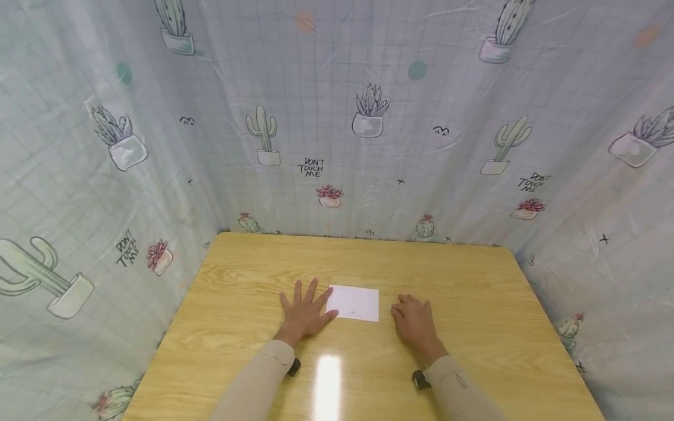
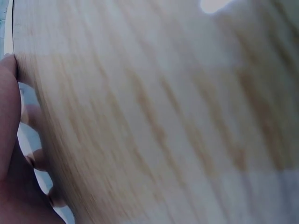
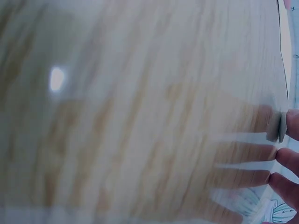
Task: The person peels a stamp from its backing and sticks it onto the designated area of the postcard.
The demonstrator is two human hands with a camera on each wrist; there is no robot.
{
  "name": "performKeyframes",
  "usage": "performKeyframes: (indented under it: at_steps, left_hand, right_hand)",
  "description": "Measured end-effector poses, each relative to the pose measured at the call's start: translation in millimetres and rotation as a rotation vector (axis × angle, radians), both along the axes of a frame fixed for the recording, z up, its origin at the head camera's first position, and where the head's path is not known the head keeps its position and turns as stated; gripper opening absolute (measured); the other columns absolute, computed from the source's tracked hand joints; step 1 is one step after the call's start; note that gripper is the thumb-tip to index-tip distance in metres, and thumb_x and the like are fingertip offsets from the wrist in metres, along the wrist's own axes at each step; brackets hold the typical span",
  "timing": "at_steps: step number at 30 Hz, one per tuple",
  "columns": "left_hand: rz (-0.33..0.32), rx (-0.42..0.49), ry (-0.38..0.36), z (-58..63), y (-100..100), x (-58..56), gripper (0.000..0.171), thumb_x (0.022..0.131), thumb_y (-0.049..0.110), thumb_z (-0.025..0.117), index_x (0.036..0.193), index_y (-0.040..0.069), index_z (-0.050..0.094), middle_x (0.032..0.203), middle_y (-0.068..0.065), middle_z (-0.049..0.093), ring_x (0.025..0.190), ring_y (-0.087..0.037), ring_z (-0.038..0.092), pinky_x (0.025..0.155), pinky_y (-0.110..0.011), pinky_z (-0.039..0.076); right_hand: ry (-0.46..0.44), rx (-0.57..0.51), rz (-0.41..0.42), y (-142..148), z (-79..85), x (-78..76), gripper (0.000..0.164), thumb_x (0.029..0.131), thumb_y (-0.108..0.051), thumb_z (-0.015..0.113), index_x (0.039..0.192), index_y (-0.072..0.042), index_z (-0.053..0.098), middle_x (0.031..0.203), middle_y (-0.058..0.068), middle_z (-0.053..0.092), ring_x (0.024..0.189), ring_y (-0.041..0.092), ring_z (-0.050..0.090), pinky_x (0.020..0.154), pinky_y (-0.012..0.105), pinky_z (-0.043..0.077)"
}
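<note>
A white card [image 1: 354,301] with small print near its front edge lies flat on the wooden table [image 1: 463,280]. My left hand [image 1: 304,316] rests palm down with fingers spread; its thumb and index fingertips press the card's left side. To the right of the card, apart from it, my right hand [image 1: 416,323] has its fingers bent down to the tabletop. At its fingertips it holds a small grey piece [image 3: 283,127], seen in the right wrist view against the table surface; I cannot tell what it is.
A curtain [image 1: 337,76] printed with potted cacti hangs behind the table and along both sides. Light glares off the glossy tabletop between the forearms. A dark wrist device [image 1: 420,379] sits under the right cuff, another [image 1: 294,367] by the left.
</note>
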State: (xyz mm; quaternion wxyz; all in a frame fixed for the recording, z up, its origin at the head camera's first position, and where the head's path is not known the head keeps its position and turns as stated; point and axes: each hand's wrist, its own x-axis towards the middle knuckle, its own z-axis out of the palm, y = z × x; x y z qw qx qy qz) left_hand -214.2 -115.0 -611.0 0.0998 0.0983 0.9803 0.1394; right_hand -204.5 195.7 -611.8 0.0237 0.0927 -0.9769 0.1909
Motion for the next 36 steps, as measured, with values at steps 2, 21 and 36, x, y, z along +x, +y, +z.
performKeyframes:
  at_steps: [2,21,36]
  left_hand:
    - [0.006,-0.001,-0.001,-0.6,0,1.4,0.069,0.102,0.070,0.043,0.163,0.041,0.031,0.178,-0.005,0.010,0.161,-0.051,0.000,0.113,-0.089,-0.002]
    - [0.008,0.039,0.010,-1.2,0,2.3,0.068,0.102,0.069,0.044,0.163,0.039,0.034,0.178,-0.006,0.012,0.161,-0.052,0.000,0.114,-0.088,-0.004]
    - [0.011,0.073,-0.011,-11.9,-2,-4.6,0.073,0.098,0.076,0.043,0.163,0.044,0.030,0.179,-0.003,0.006,0.161,-0.050,-0.008,0.112,-0.087,-0.014]
  right_hand:
    - [0.016,0.002,0.011,1,-0.6,-1.1,0.024,0.103,-0.022,0.063,0.112,-0.008,0.080,0.139,0.020,0.068,0.136,0.047,0.059,0.114,0.083,0.026]
    - [0.122,-0.011,0.045,8,11.4,-8.4,0.014,0.100,-0.010,0.064,0.090,-0.006,0.073,0.091,0.009,0.077,0.089,0.029,0.074,0.104,0.061,0.051]
    - [0.123,-0.142,0.115,10,51.5,-21.4,0.009,0.101,-0.009,0.066,0.100,-0.005,0.074,0.092,0.007,0.073,0.079,0.017,0.065,0.077,0.041,0.059]
